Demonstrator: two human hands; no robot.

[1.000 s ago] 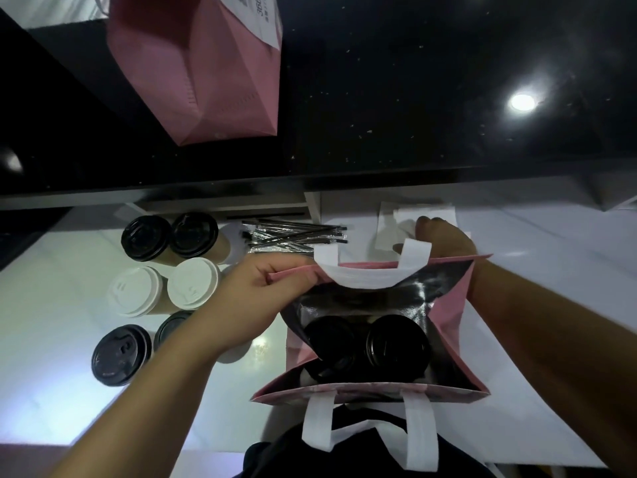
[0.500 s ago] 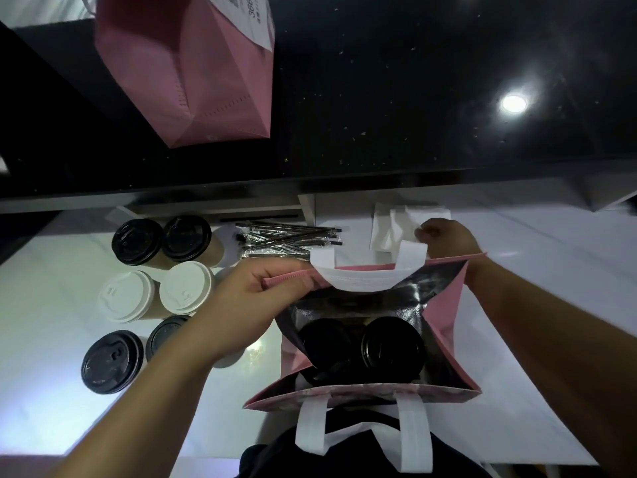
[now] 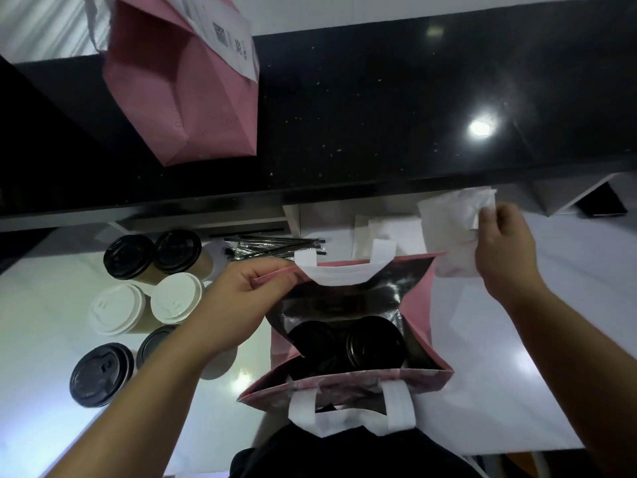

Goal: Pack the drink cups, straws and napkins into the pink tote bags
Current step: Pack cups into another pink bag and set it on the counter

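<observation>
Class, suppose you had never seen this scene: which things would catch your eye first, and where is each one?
First, the open pink tote bag at centre, with two black-lidded cups inside; the left hand pinches its far rim. Next, the right hand holds white napkins up, above and to the right of the bag. To the left, six lidded cups stand on the white counter, and a second pink bag sits on the black ledge.

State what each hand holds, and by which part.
Left hand pinches the open pink tote bag by its far rim; right hand grips white napkins by their right edge.
</observation>
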